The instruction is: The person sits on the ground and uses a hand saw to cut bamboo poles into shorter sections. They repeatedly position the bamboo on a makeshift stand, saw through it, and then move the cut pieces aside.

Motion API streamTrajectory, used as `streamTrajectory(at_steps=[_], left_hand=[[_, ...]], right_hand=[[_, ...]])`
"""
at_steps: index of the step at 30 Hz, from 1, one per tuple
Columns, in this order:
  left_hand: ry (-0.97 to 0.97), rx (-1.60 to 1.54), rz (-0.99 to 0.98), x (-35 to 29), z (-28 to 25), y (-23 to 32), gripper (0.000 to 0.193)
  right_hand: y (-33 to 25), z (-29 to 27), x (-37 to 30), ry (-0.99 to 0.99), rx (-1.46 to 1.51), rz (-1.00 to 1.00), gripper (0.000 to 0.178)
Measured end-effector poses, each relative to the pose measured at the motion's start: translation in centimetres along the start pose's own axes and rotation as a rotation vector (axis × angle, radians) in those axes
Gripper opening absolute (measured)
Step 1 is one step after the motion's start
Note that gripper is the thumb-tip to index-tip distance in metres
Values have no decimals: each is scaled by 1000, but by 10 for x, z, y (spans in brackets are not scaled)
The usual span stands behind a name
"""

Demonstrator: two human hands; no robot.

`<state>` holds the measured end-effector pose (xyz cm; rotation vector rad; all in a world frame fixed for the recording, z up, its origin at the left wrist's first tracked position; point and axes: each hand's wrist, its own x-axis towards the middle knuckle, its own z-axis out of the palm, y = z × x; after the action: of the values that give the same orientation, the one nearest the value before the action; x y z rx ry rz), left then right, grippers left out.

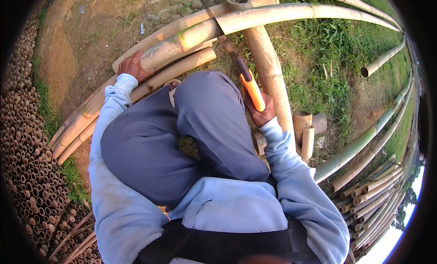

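My right hand point(261, 109) is wrapped round the orange handle of a handsaw point(251, 90). The saw's thin dark blade runs away from me and crosses a long bamboo pole point(268, 17), touching it just beyond a ring-like node; how deep it sits in the pole I cannot tell. At the pole's left end, my left hand point(135, 67) grips the bamboo, its fingers partly hidden. Under and beside that pole lie other cut bamboo lengths point(193, 59). A thick bamboo post point(268, 64) passes beneath the long pole, to the right of the saw.
My bent knee point(205, 95) is close to the poles. Short bamboo stubs point(302, 123) stand right of my right hand. Stacked bamboo ends point(36, 191) fill the left side. More long poles point(350, 150) and a bamboo pile point(375, 200) lie at right, with grass point(318, 55) beyond.
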<state>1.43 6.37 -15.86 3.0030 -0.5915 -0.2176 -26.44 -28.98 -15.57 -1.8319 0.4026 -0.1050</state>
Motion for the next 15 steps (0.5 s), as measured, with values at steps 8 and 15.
streamTrajectory(at_steps=[8, 15], left_hand=[[-55, 19, -17, 9, 8, -10, 81], [81, -16, 49, -22, -1, -36, 79]], right_hand=[[2, -29, -67, 27, -15, 35, 19], [-24, -5, -14, 10, -10, 25, 17]])
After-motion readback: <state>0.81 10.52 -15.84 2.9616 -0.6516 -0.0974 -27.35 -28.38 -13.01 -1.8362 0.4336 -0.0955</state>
